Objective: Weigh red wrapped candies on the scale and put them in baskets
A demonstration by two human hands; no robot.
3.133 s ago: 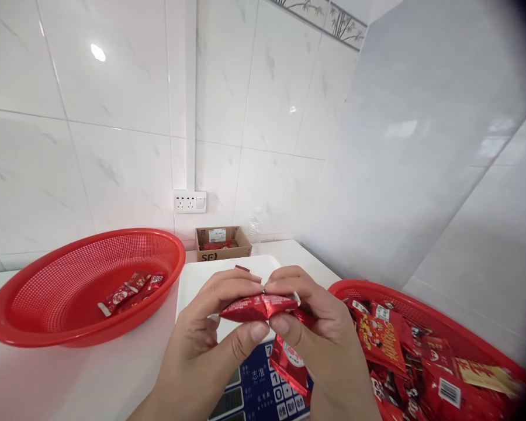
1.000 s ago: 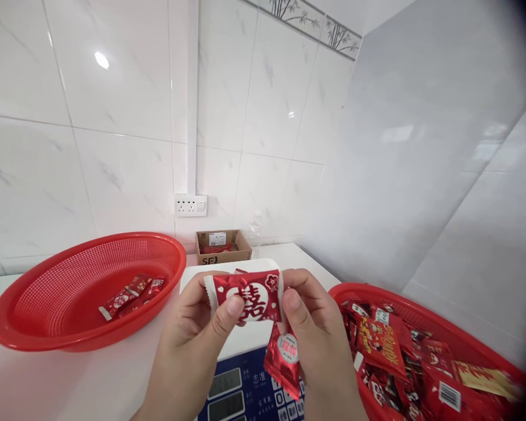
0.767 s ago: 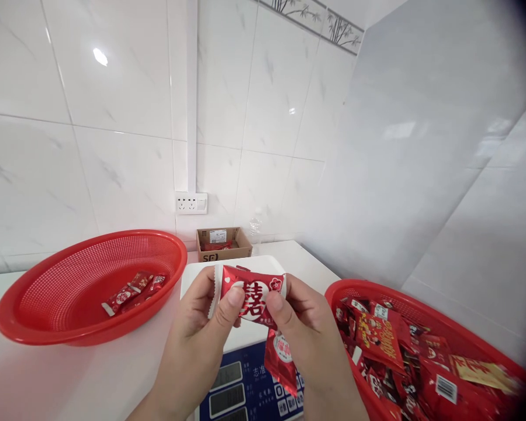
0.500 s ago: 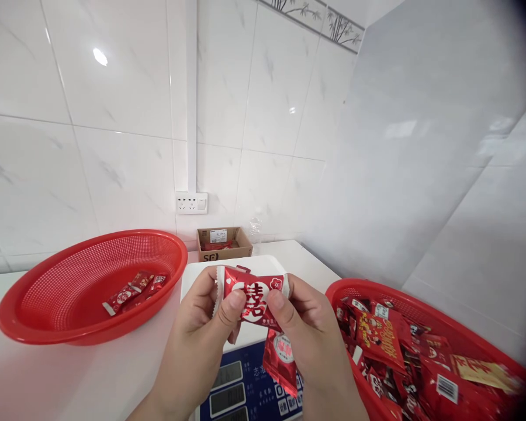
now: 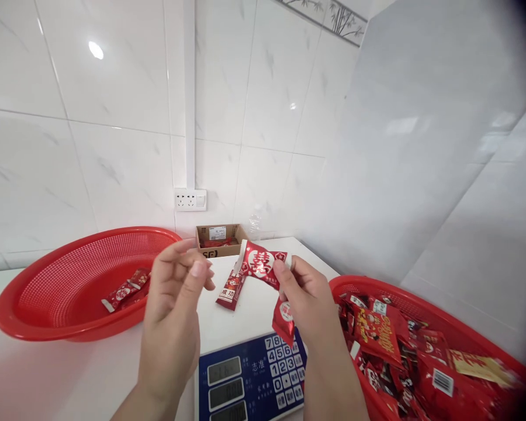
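Note:
My right hand (image 5: pixel 304 295) pinches a red candy packet with a white round emblem (image 5: pixel 263 264) by its right end, above the white scale platform (image 5: pixel 249 307). A second red packet (image 5: pixel 283 320) is tucked lower in the same hand. My left hand (image 5: pixel 175 292) is off the packet, with loosely curled fingers apart and nothing in them. One red packet (image 5: pixel 230 290) lies on the scale platform just under the held one.
A red mesh basket (image 5: pixel 35 316) on the left holds a few red packets (image 5: pixel 125 289). A red basket (image 5: pixel 486 345) at right is full of red packets. The scale's blue keypad panel (image 5: pixel 254 374) faces me. A small cardboard box (image 5: pixel 219 238) sits by the tiled wall.
My left hand has let go of the emblem packet and drawn left. My right hand alone lifted the packet up and back over the scale. A packet now shows on the platform.

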